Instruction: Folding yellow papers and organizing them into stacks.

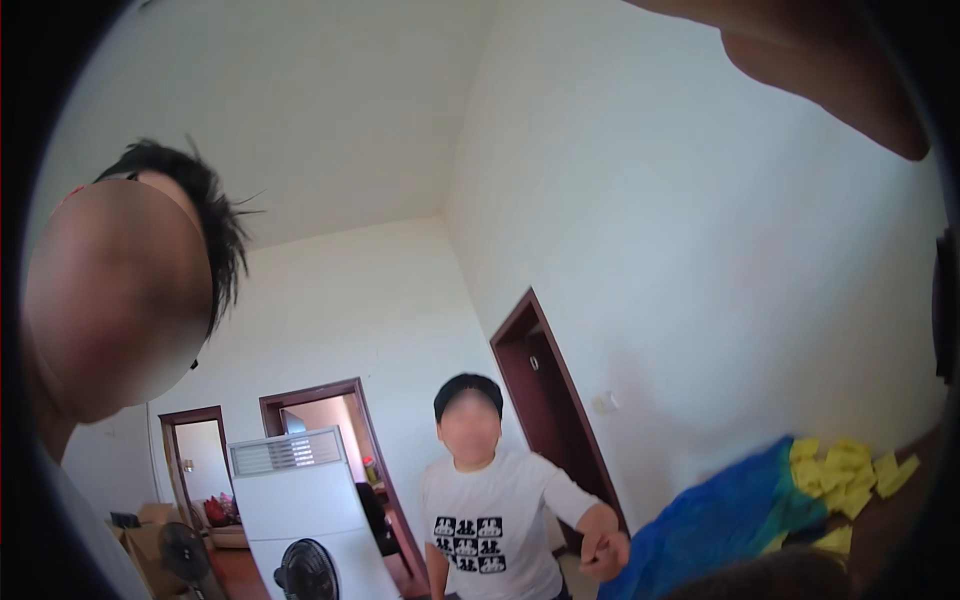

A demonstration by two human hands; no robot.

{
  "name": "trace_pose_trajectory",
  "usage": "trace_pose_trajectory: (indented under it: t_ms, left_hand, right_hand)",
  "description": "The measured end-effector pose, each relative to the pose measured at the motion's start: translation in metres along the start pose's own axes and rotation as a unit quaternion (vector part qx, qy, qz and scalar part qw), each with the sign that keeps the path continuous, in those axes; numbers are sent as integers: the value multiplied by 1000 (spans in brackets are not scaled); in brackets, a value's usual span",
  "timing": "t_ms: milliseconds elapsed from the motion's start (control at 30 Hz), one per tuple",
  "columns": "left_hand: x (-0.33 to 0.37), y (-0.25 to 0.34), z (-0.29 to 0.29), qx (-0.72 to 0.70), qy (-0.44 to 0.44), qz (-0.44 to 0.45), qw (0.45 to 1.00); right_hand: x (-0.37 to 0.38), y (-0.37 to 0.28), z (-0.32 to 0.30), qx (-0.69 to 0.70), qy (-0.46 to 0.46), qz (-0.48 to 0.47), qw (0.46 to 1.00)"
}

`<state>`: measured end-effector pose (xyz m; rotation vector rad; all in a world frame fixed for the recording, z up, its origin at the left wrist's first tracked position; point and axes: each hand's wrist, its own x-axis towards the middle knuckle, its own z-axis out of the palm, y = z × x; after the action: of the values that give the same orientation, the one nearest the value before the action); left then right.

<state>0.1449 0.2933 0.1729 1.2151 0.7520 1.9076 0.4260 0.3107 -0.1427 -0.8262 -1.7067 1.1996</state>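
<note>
Yellow pieces point(848, 472) lie loose at the lower right of the frame, along the edge of a rumpled blue sheet point(705, 520) and near a brown surface point(905, 510); no hand visibly touches them. Your left hand is out of view. Blurred skin point(835, 60) at the upper right may be your right hand or someone else's, too cropped to tell whether open or closed. You would do best to tip your head down and keep the lens unobstructed. Around you are pale walls point(320, 310), a dark door point(545, 425) and a white floor-standing unit point(290, 500).
</note>
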Motion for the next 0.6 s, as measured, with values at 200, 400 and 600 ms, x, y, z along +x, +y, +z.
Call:
trace_pose_trajectory:
  t_ms: [200,400,600]
  left_hand:
    - [64,46,-6,61,-44,104,992]
    - [90,59,-59,143,-47,156,976]
    - [96,101,-99,230,-26,206,951]
  right_hand:
    - [99,-16,1,25,-1,-128,991]
    - [139,-11,43,74,-28,-197,977]
    - [159,-97,86,126,-77,-258,955]
